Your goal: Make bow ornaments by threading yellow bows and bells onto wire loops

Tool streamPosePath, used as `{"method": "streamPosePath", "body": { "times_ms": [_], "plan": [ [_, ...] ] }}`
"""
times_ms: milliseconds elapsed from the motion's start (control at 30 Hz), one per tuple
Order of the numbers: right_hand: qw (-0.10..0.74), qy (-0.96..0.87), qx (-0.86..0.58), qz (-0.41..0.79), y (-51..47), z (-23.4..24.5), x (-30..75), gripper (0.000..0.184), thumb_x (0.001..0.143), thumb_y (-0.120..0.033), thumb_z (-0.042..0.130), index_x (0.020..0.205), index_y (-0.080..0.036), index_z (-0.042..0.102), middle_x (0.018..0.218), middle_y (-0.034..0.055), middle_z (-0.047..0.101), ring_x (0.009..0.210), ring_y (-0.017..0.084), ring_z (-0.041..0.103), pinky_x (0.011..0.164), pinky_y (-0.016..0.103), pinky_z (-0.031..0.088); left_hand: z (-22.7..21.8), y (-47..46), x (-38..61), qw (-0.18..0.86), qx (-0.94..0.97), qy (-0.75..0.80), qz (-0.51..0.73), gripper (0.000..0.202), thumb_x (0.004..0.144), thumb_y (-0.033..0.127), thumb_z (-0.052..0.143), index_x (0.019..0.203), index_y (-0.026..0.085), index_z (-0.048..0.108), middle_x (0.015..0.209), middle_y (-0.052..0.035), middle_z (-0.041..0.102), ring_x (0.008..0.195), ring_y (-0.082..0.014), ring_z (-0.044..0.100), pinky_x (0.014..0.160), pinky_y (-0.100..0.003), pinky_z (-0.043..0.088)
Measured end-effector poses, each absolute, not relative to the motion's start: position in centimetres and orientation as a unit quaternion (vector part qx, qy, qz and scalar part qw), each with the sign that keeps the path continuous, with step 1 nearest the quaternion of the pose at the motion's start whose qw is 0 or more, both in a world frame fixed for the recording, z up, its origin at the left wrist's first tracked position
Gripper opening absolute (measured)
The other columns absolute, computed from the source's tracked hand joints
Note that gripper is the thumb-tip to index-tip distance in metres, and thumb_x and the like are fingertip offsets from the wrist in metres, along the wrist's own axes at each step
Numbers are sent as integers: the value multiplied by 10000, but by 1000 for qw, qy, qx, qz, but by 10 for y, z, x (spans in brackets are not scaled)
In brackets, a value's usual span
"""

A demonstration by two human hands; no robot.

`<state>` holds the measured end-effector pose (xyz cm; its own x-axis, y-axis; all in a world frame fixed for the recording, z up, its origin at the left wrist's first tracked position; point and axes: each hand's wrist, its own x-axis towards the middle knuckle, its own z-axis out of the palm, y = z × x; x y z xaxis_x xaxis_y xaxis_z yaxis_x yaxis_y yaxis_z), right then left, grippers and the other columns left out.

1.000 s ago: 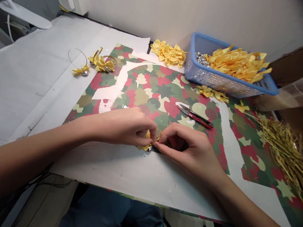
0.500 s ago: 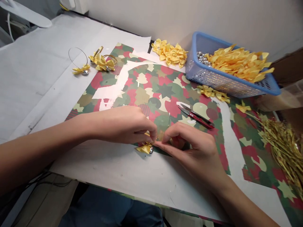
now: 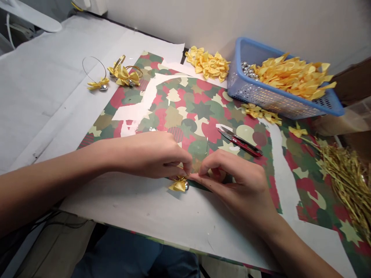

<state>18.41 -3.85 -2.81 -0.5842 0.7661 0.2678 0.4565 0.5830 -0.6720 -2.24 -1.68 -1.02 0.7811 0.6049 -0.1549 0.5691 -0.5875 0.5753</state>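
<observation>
My left hand (image 3: 158, 154) is closed in a pinch at the top of a yellow ribbon bow (image 3: 176, 187), where a bit of gold tie shows under the fingertips. A small silver bell (image 3: 186, 186) sits at the bow's right side. My right hand (image 3: 239, 175) comes in from the right, thumb and forefinger pinched together, their tips almost meeting the left fingertips just above the bell. What the right fingers hold is hidden or too thin to make out. Beyond that hand lie thread snips (image 3: 241, 143) with a dark red handle.
A blue basket (image 3: 278, 100) holds yellow bows and silver bells. More yellow bows (image 3: 207, 63) are heaped beside it. Bows with bells on wire rings (image 3: 127, 77) stand at the back left. Gold twist ties (image 3: 344, 181) lie at the right on patterned paper (image 3: 199, 110).
The bow and bell have shifted slightly down and to the right, and my left hand has dipped a little with them. My right hand stays almost in place.
</observation>
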Motion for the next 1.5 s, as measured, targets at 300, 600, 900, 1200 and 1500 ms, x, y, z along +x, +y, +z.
{"method": "streamPosePath", "body": {
  "times_ms": [300, 600, 900, 1200, 1500],
  "plan": [
    [273, -854, -360, 260, -38, -30, 185, 190, 826, -133, 640, 707, -223, 523, 616, -23, 535, 514, 111, 444, 456, 240, 360, -11, -20, -19, 278, 900, 332, 42, 172, 832, 161, 522, 837, 202, 689, 462, 29, 494, 415, -110, 314, 437, -259, 199],
    [293, -876, -314, 217, -40, -35, 185, 155, 831, -98, 633, 774, -232, 577, 719, 7, 633, 576, 118, 547, 521, 247, 441, -11, -15, -22, 369, 870, 320, 63, 155, 809, 113, 533, 846, 162, 675, 433, 76, 371, 407, -85, 328, 431, -213, 251],
    [273, -897, -286, 199, -40, -38, 185, 179, 848, -61, 586, 881, -233, 624, 830, 32, 672, 646, 121, 595, 545, 248, 449, -12, -14, -23, 390, 862, 317, 61, 163, 813, 123, 529, 856, 166, 680, 435, 68, 413, 400, -86, 346, 421, -214, 258],
    [278, -901, -274, 190, -40, -39, 184, 115, 871, -80, 562, 858, -188, 599, 813, 31, 670, 635, 104, 579, 568, 206, 450, -13, -13, -23, 396, 861, 310, 79, 160, 787, 82, 562, 827, 160, 696, 419, 86, 363, 391, -72, 338, 403, -195, 253],
    [272, -904, -272, 187, -39, -39, 186, 128, 878, -78, 539, 810, -163, 606, 763, 35, 658, 595, 101, 574, 526, 206, 425, -15, -11, -25, 386, 869, 298, 81, 174, 777, 74, 592, 813, 187, 719, 494, 48, 557, 410, -66, 390, 409, -185, 268]
  ]
}}
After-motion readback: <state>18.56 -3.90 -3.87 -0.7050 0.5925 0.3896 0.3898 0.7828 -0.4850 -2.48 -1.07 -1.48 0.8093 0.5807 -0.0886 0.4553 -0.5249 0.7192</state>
